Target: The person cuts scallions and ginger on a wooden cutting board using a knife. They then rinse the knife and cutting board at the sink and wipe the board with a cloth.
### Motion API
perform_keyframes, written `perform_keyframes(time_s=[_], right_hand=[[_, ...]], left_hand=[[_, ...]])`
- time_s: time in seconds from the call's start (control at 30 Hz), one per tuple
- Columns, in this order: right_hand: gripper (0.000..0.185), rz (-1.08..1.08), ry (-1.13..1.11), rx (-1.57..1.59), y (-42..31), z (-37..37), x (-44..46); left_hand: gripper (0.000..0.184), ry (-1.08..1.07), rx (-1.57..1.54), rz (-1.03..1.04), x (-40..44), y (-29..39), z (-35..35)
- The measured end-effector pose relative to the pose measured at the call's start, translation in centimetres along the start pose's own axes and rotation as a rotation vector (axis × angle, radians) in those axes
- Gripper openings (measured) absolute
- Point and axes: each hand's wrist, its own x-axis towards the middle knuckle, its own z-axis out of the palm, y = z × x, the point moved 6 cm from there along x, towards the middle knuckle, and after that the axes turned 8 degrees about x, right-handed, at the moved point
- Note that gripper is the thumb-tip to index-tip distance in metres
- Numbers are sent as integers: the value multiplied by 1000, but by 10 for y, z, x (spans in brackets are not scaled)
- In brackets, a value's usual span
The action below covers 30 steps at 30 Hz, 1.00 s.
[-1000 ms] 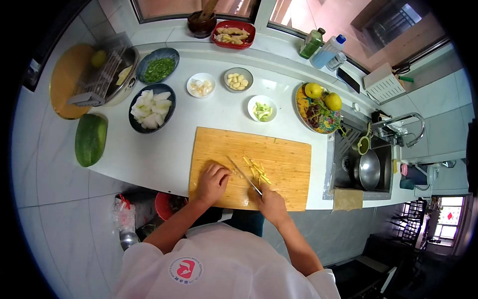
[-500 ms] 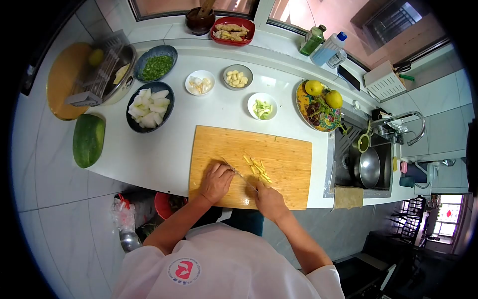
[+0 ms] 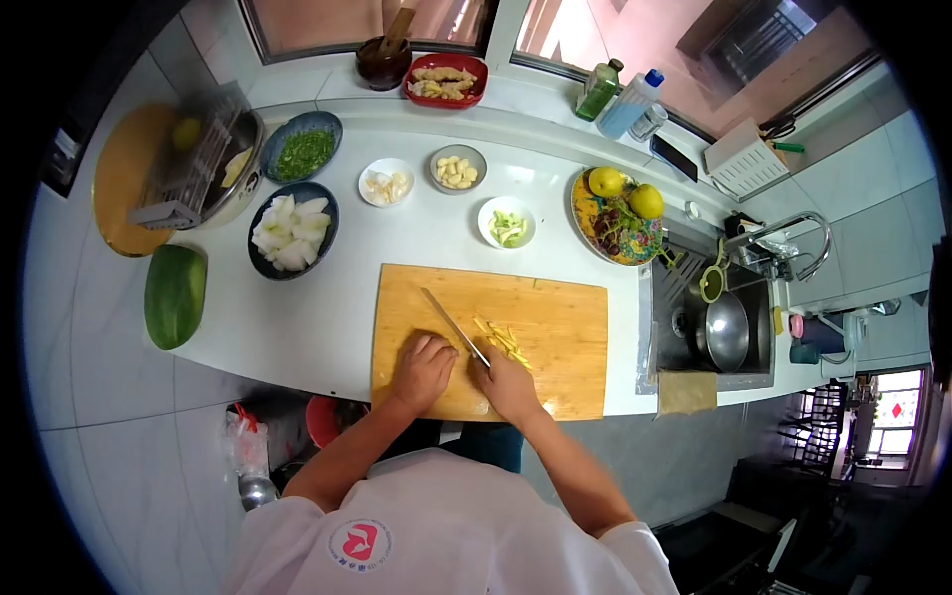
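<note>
My right hand (image 3: 510, 385) is closed round the handle of a knife (image 3: 451, 321). The blade points up and to the left over the wooden cutting board (image 3: 575, 372). Just right of the blade lies a loose pile of thin yellow ginger strips (image 3: 504, 340). Left of the knife, my left hand (image 3: 423, 375) rests on the board with its fingers curled inward. Whatever may be under those fingertips is hidden from view.
Behind the board stand bowls of sliced green vegetable (image 3: 507, 227), garlic cloves (image 3: 457, 171), white pieces (image 3: 385, 186), white chunks (image 3: 291, 235) and chopped greens (image 3: 304, 155). A green melon (image 3: 176, 297) lies left; a patterned plate (image 3: 585, 213) and sink (image 3: 759, 372) are right.
The knife has swung away from the left hand's fingertips, its blade now steeper and lying nearer the ginger strips. My right hand has shifted left and up a little.
</note>
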Motion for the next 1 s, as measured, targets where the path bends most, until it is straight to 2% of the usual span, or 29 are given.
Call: perform_keyframes(time_s=[0.1, 0.2, 0.3, 0.37, 0.4, 0.47, 0.53, 0.6, 0.63, 0.67, 0.73, 0.77, 0.8, 0.87, 0.9, 0.93, 1.0], right_hand=[[19, 25, 193, 32, 8, -21, -31], [16, 129, 258, 48, 24, -37, -52], [16, 105, 353, -22, 39, -50, -67], [17, 123, 385, -54, 44, -58, -75], [17, 140, 382, -65, 43, -61, -79], [17, 162, 388, -70, 43, -66, -87], [27, 114, 435, -52, 42, -71, -94], [34, 111, 456, -90, 46, -73, -101], [42, 107, 463, -131, 46, -74, -105], [42, 110, 465, -126, 48, -74, -110], [43, 98, 536, -177, 49, -80, -119], [43, 99, 535, -175, 53, -80, -124], [42, 133, 568, -153, 59, -82, -130], [41, 170, 602, -132, 68, -83, -139], [39, 221, 637, -65, 74, -84, -144], [37, 273, 672, 2, 80, -85, -149], [34, 320, 683, 37, 89, -83, -153]], left_hand=[[9, -21, 1, 24, 0, 6, 5], [11, -60, -57, 84, 12, 25, 10], [11, -142, -128, 83, 25, 36, 14], [12, -157, -319, -83, 27, 24, 27], [12, -161, -320, -74, 29, 23, 29], [11, -278, -547, -330, 28, 7, 42], [11, -357, -608, -375, 30, 0, 48], [13, -179, -696, -521, 36, -14, 40], [13, -159, -635, -534, 41, -19, 35], [13, -164, -633, -532, 45, -19, 33], [13, -7, -509, -445, 62, -11, 9], [15, -52, -413, -355, 67, -3, 5], [15, -54, -411, -355, 68, 2, 5], [20, -138, -114, 41, 70, 40, 10], [25, -260, -131, 36, 66, 48, 23], [25, -262, -134, 38, 65, 54, 27], [28, -328, -126, 282, 62, 81, 36]])
